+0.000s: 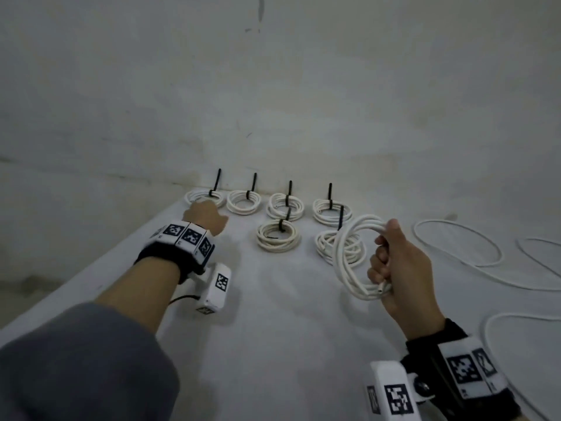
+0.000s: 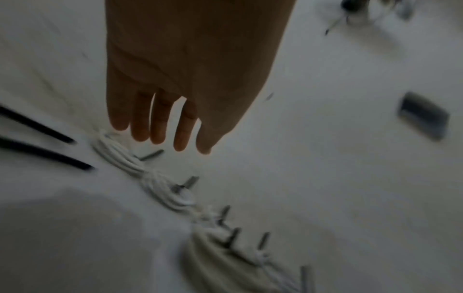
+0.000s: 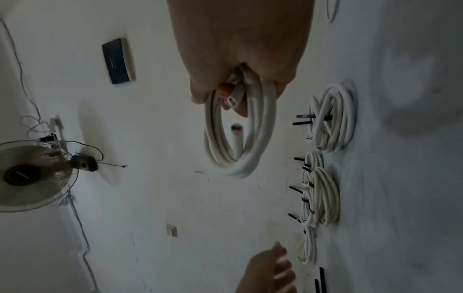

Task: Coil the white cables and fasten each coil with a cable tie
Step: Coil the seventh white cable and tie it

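Two hands are over the white worktop [image 1: 267,314]. Far left, the left hand [image 1: 205,218] reaches toward the back wall, fingers [image 2: 160,123] straight and slightly spread, holding nothing, hovering right at the leftmost tied coil [image 1: 202,198]. Just left of that coil, the left wrist view catches two loose black cable ties [image 2: 42,142] lying on the worktop. Moving right, a back row of four tied white coils [image 1: 285,205] sits against the wall, each with a black tie tail standing up; two more coils lie in front, one centre [image 1: 277,238], one [image 1: 326,246] partly behind the held loop. Then the right hand [image 1: 394,268], fingers curled tight around an untied white cable coil [image 1: 349,256], holds it upright above the worktop, cut end [image 3: 229,100] poking out by the fingers. Far right, loose white cable [image 1: 455,244] sprawls uncoiled, well apart from the left hand, near the right.
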